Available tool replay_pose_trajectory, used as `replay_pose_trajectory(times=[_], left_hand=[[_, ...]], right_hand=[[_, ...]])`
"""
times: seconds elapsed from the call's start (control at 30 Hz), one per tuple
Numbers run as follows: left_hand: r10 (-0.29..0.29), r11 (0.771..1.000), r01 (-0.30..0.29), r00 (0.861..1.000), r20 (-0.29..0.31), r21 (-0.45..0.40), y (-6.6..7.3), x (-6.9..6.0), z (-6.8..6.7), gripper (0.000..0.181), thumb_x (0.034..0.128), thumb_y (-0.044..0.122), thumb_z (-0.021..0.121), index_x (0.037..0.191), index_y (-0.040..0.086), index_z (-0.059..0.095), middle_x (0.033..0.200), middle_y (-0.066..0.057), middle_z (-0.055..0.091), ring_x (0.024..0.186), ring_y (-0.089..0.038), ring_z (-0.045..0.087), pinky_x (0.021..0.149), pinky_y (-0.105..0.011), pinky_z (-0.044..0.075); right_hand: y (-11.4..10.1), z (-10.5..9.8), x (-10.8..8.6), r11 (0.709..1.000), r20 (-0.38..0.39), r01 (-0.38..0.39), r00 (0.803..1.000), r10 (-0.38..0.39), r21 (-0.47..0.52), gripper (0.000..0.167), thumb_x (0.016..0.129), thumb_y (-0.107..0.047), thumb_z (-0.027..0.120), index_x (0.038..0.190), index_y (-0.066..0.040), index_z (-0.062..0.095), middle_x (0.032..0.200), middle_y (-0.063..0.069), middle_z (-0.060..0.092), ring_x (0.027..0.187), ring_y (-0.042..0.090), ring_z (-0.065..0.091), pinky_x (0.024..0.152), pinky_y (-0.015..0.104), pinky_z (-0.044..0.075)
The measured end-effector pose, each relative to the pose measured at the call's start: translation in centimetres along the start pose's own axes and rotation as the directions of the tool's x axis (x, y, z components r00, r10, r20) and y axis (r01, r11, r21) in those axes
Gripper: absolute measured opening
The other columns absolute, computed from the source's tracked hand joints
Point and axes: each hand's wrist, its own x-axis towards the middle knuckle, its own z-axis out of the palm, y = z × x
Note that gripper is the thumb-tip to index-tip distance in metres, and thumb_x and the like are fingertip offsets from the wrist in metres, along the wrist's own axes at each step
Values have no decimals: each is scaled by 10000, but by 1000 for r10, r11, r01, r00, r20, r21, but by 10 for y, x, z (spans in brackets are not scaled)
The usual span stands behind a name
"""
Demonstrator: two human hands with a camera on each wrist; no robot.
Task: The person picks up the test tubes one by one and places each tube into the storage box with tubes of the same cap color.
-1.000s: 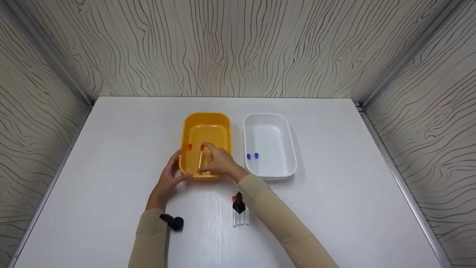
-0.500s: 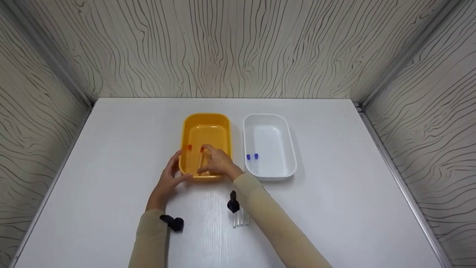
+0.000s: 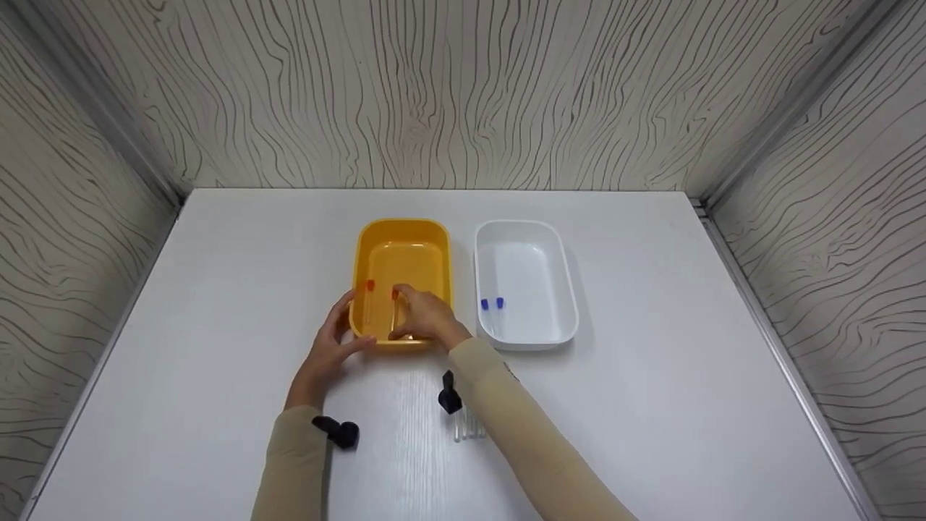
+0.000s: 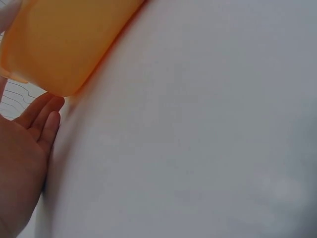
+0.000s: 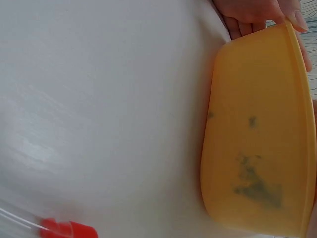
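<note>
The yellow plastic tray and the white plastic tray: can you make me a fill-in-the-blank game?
1. In the head view, the yellow plastic tray sits to the ____ of the white plastic tray.
2. The white tray's two clear tubes have ____ caps.
3. The right grip holds a clear red-capped tube inside the ____ tray.
Missing words: left; blue; yellow.

Camera setup: one head view, two wrist views.
Head: high, facing forward and down, distant enough for most of the white table. Wrists: low, close, tilted sideways; both share the yellow tray's outside and the left hand.
</note>
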Motion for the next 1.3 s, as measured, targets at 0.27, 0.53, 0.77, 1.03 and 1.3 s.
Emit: replay_pose_trajectory(times=[0.27, 0.53, 0.77, 1.03, 1.3], left_hand=[[48, 999, -48, 999, 9, -1, 0, 1, 0, 821, 838, 190, 741, 1491, 355, 270, 1549, -40, 365, 1428, -243, 351, 1245, -529, 142], [70, 998, -70, 998, 4, 5, 0, 2, 1, 818, 838, 166, 739, 1495, 327, 278, 1552, -51, 360, 1420, -259, 362, 1250, -515, 137], [56, 998, -56, 998, -4, 24, 0, 1, 2, 838, 832, 164, 740, 1504, 317, 264, 1555, -54, 355, 1413, -262, 366, 1246, -515, 150], [71, 996, -70, 997, -5, 52, 1, 0, 1, 837, 843, 159, 729, 1514, 289, 246, 1563, -80, 338, 1421, -279, 363, 1236, -505, 181], [39, 999, -39, 999, 9, 4, -2, 0, -1, 829, 847, 169, 727, 1503, 340, 249, 1583, -53, 311, 1450, -266, 324, 1244, -529, 137]], right_hand=[[2, -2, 2, 990, -2, 65, 998, -66, -126, 862, 746, -306, 823, 1473, -222, 367, 1370, 93, 584, 1192, 269, 575, 1120, 411, 425], [3, -2, 1, 994, 7, 55, 998, -55, -93, 845, 762, -291, 812, 1477, -234, 367, 1400, 75, 563, 1219, 264, 561, 1136, 417, 411], [2, -1, -3, 998, 11, 54, 999, -54, -29, 829, 762, -288, 812, 1471, -263, 383, 1428, 61, 542, 1294, 258, 526, 1144, 422, 403], [0, -4, -6, 996, -11, 93, 996, -93, -4, 772, 783, -319, 792, 1448, -272, 405, 1204, 67, 639, 987, 200, 604, 997, 349, 525], [1, -12, -12, 980, -50, 200, 979, -199, 22, 633, 806, -325, 773, 1367, -209, 506, 739, -42, 521, 618, 91, 459, 585, 162, 418]])
